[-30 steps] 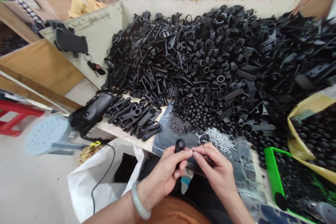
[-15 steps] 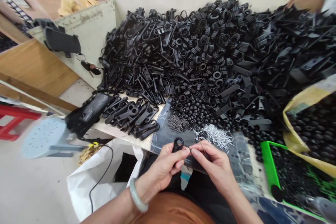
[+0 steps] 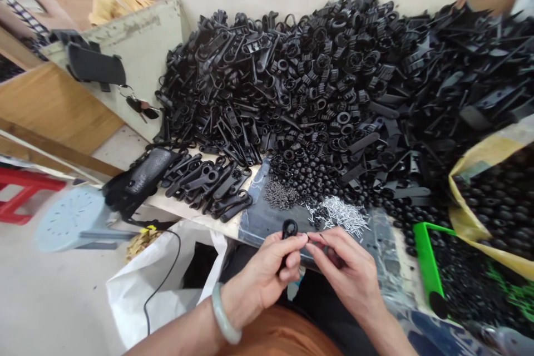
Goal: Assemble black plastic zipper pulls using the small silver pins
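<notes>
My left hand (image 3: 271, 264) is closed round a black plastic handle with a ring end (image 3: 289, 228); the ring sticks up above the fingers and the rest is mostly covered. Close beside it, my right hand (image 3: 346, 267) is pinched, its fingertips almost meeting the left thumb tip. Something thin and dark shows at those fingertips, too small to name. Just beyond the hands lie silver metal pins (image 3: 344, 216), small dark-brown pieces (image 3: 281, 193) and round black balls (image 3: 315, 178) on a dark mat (image 3: 261, 222).
Black plastic parts (image 3: 300, 78) are heaped behind. A row of black handles (image 3: 208, 183) lies at left, near a black mesh pouch (image 3: 148, 172). To the right are a green tray (image 3: 426, 267) and a yellow-edged bag (image 3: 463, 194) of black balls. A white sack (image 3: 129, 289) hangs below.
Both hands have shifted slightly to the right, with the ring-ended handle still in my left hand. The ring has turned a little. The fingertips remain close together.
</notes>
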Available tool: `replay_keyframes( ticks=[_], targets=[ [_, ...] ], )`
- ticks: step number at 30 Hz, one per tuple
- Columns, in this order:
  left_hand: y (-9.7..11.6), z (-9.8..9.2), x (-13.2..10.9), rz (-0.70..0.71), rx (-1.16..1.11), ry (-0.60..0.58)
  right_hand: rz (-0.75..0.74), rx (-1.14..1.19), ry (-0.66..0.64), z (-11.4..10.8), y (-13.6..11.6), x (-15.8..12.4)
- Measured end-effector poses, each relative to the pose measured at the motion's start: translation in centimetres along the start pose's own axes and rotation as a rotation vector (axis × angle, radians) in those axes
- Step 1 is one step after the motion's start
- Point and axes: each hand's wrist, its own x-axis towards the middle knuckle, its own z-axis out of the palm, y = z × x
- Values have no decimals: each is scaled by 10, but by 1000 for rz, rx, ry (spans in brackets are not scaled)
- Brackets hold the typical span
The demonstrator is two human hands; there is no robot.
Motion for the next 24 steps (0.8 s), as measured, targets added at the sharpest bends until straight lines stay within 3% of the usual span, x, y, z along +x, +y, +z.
replay_keyframes(
  ticks=[8,15,24],
  targets=[
    [6,-3,-12,46,228,-177,97,-6,47,-8,0,0],
    [-3,-16,-13,125,524,-171,5,-14,-109,-5,1,-1],
    [-4,-18,-5,224,810,-108,53,-57,-200,-6,-7,7]
  ],
)
